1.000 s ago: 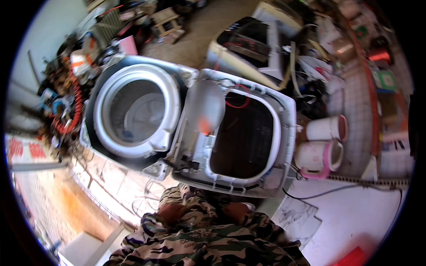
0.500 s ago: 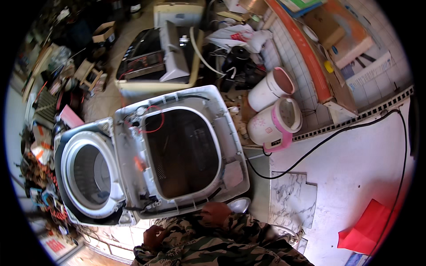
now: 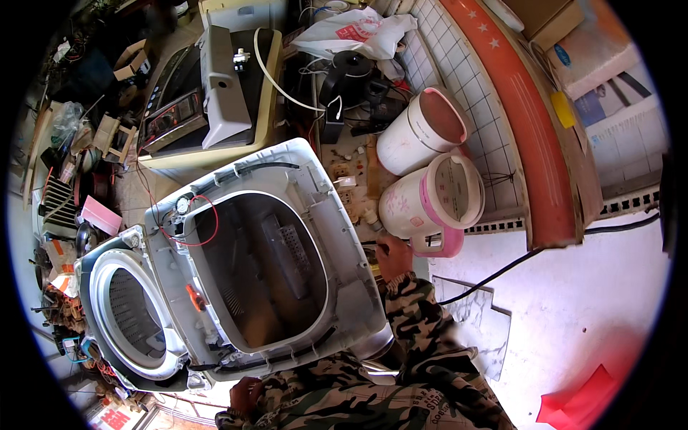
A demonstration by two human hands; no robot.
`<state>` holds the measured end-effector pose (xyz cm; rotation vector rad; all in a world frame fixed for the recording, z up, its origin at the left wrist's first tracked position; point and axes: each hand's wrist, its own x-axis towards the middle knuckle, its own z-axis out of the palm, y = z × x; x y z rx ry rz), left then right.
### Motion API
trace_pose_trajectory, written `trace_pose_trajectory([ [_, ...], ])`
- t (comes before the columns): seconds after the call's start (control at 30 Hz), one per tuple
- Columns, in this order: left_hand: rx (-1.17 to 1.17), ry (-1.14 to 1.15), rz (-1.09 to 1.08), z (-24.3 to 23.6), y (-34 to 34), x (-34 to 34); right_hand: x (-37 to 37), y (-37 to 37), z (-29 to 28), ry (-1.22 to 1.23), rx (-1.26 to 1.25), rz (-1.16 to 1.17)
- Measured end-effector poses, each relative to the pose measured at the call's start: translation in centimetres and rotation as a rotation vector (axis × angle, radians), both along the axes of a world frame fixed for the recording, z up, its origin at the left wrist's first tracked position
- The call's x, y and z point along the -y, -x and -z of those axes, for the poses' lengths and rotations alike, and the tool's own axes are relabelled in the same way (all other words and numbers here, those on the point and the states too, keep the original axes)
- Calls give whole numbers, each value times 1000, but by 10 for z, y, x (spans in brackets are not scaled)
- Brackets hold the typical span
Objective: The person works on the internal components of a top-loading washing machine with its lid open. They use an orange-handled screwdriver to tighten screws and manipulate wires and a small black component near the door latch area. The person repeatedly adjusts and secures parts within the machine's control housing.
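My right hand [image 3: 394, 258] reaches up beside the right edge of the upturned washing machine top [image 3: 355, 304], its fingers curled at cords below a pink-handled white kettle [image 3: 408, 201]; what it grips is hidden. Low by my body, my left hand [image 3: 245, 394] is curled, its contents unclear. The top has a framed dark opening, red wires and an orange-handled tool [image 3: 195, 297]. At its left is the machine's open body with a round tub [image 3: 107, 301].
Another machine [image 3: 272, 132] stands behind, carrying a panel and a meter [image 3: 172, 115]. A second white pot [image 3: 405, 147], a tiled wall and an orange board [image 3: 545, 186] are at right. A black cable [image 3: 487, 276] crosses the white surface. Clutter lines the left.
The view has swung right, shifting the machine leftward. My right hand has risen from my lap to beside the top's right edge and the kettle; my left hand stays low.
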<state>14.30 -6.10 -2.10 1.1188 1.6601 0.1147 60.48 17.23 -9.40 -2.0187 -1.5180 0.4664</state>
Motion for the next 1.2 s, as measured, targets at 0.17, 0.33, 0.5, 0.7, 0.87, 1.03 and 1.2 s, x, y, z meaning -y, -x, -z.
trace_pose_trajectory([
  [0.17,-38,-33,-37,11,2,14,-40,-2,24,-28,21,-7],
  [0.33,-69,380,-57,16,10,16,-90,-4,40,-24,134,33],
  [0.5,-210,-301,539,60,28,53,-140,-7,67,72,186,-2],
  [0.7,-169,-117,313,65,31,70,-188,-14,84,343,-49,137],
  [0.87,-96,-56,175,66,31,70,-198,-24,111,408,407,-52],
  [1.03,-129,-296,455,75,31,74,-207,-16,85,480,410,1],
  [1.2,-138,-146,463,44,-4,24,-222,-6,107,144,148,255],
])
